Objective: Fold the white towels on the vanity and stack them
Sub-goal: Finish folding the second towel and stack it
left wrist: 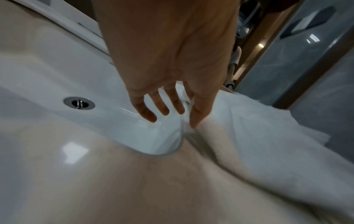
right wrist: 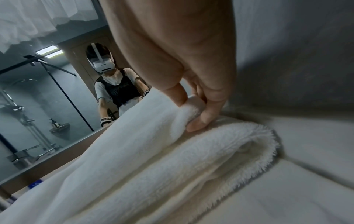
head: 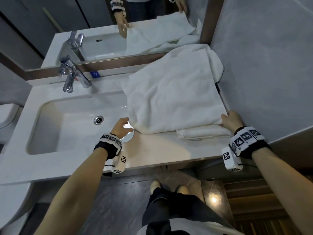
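Note:
A large white towel [head: 172, 95] lies spread on the right of the vanity, its left edge hanging over the basin. It covers a folded white towel [head: 203, 133] whose front edge shows beneath it. My right hand [head: 228, 119] pinches the top towel's near right corner [right wrist: 189, 109] between thumb and fingers, just above the folded towel [right wrist: 220, 151]. My left hand [head: 122, 127] hovers with fingers spread over the basin's right rim, beside the towel's near left corner [left wrist: 249, 128]. In the left wrist view that left hand [left wrist: 172, 112] holds nothing.
The white basin [head: 67, 124] with its drain [head: 99, 119] fills the left of the vanity. A chrome tap [head: 71, 75] stands behind it, below the mirror [head: 118, 22]. A grey wall [head: 262, 65] closes the right side. Bare counter [head: 160, 150] lies in front of the towels.

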The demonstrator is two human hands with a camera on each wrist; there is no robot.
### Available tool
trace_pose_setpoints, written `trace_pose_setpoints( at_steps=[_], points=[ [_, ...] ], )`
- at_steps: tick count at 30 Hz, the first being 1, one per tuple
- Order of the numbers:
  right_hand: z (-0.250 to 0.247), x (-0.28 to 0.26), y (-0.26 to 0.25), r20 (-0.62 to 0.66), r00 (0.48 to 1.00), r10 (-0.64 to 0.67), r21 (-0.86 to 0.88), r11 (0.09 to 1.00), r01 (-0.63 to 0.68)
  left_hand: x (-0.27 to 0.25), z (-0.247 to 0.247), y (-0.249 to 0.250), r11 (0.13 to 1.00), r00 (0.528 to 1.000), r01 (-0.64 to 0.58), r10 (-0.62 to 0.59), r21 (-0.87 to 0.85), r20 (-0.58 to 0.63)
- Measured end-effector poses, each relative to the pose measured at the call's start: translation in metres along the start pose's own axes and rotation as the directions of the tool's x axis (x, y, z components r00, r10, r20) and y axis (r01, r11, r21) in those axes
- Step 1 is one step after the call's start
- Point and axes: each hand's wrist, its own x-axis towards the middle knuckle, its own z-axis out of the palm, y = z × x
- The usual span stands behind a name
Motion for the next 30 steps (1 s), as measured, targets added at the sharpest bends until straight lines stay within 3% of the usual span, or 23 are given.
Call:
trace_pose_setpoints(
  at_steps=[4, 6, 9, 13, 15, 18, 21, 23, 26, 30],
  points=[
    [-0.001, -0.004, 0.000, -0.009, 0.999, -0.033, 0.002, 0.999, 0.033, -0.002, 0.001, -0.004, 0.954, 0.973, -0.231, 0.228, 0.190, 0.037],
    [-0.001, -0.006, 0.000, -0.008, 0.999, -0.037, 0.026, 0.999, 0.037, -0.002, -0.002, -0.003, 0.914, 0.947, -0.309, 0.321, 0.264, -0.002],
    [-0.003, -0.005, 0.001, -0.022, 0.999, -0.047, 0.076, 0.996, 0.048, -0.004, -0.011, 0.003, 0.936, 0.935, -0.307, 0.330, 0.171, -0.129],
    [-0.010, -0.004, -0.003, -0.101, 0.994, -0.042, 0.109, 0.993, 0.053, -0.014, -0.018, 0.008, 0.949, 0.941, -0.312, 0.302, -0.052, -0.152],
    [-0.011, -0.003, -0.005, -0.113, 0.993, -0.019, 0.128, 0.991, 0.033, -0.015, -0.016, 0.007, 0.967, 0.958, -0.251, 0.243, -0.036, -0.151],
    [-0.007, -0.004, -0.003, -0.039, 0.998, 0.045, 0.140, 0.989, -0.039, -0.010, -0.009, -0.007, 0.971, 0.999, -0.001, 0.009, 0.238, -0.034],
    [-0.003, -0.004, 0.001, -0.030, 0.996, 0.086, 0.092, 0.992, -0.083, -0.009, -0.005, -0.011, 0.886, 0.966, 0.221, -0.258, 0.407, 0.037],
    [-0.002, -0.002, -0.001, -0.028, 0.995, 0.098, 0.106, 0.990, -0.094, -0.006, -0.001, -0.009, 0.931, 0.959, 0.271, -0.283, 0.243, 0.017],
    [-0.004, 0.000, -0.005, 0.018, 0.995, 0.095, 0.124, 0.988, -0.097, -0.007, 0.008, 0.002, 0.954, 0.953, 0.288, -0.277, -0.088, 0.123],
    [-0.009, -0.001, -0.003, -0.057, 0.998, 0.020, 0.146, 0.989, -0.011, -0.009, 0.014, 0.009, 0.920, 0.942, 0.331, -0.308, -0.207, 0.136]
  ],
)
